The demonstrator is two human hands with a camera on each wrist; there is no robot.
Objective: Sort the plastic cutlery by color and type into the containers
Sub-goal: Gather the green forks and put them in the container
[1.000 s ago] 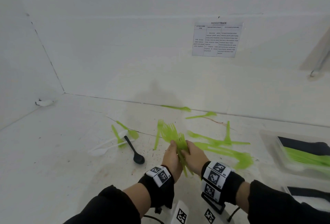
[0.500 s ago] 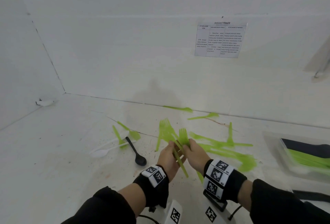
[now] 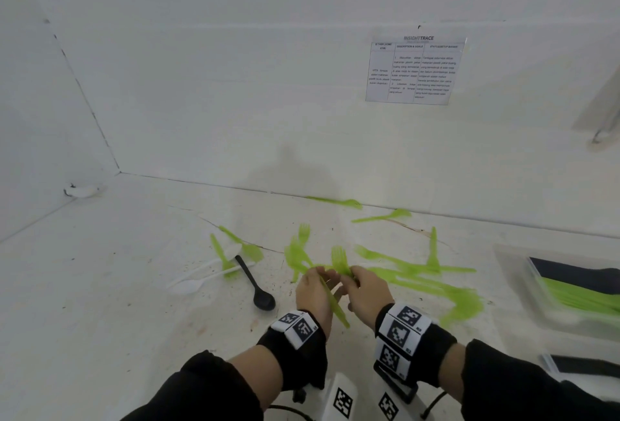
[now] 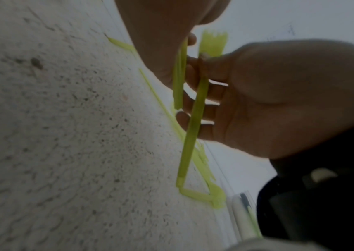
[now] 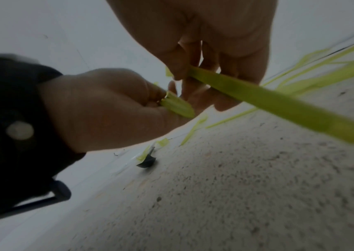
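My left hand (image 3: 318,281) grips a small bunch of green forks (image 3: 295,257) by their handles, heads fanned up and to the left. Beside it, my right hand (image 3: 355,281) pinches a single green fork (image 3: 340,261) just below its head, and the handle slants down between my wrists. In the left wrist view that single fork (image 4: 193,122) hangs in front of the right hand's fingers (image 4: 210,95). The right wrist view shows its handle (image 5: 278,105) running out to the right. More green forks (image 3: 419,273) lie scattered on the white table (image 3: 100,286).
A black spoon (image 3: 256,286), two white spoons (image 3: 201,281) and two green forks (image 3: 235,252) lie left of my hands. A clear container (image 3: 513,273) at the right holds green cutlery (image 3: 577,299) and something dark. Another container (image 3: 583,365) shows at the lower right. White walls close the back and left.
My right hand has drawn one green fork out of the bunch that both hands held together. The hands now sit slightly apart.
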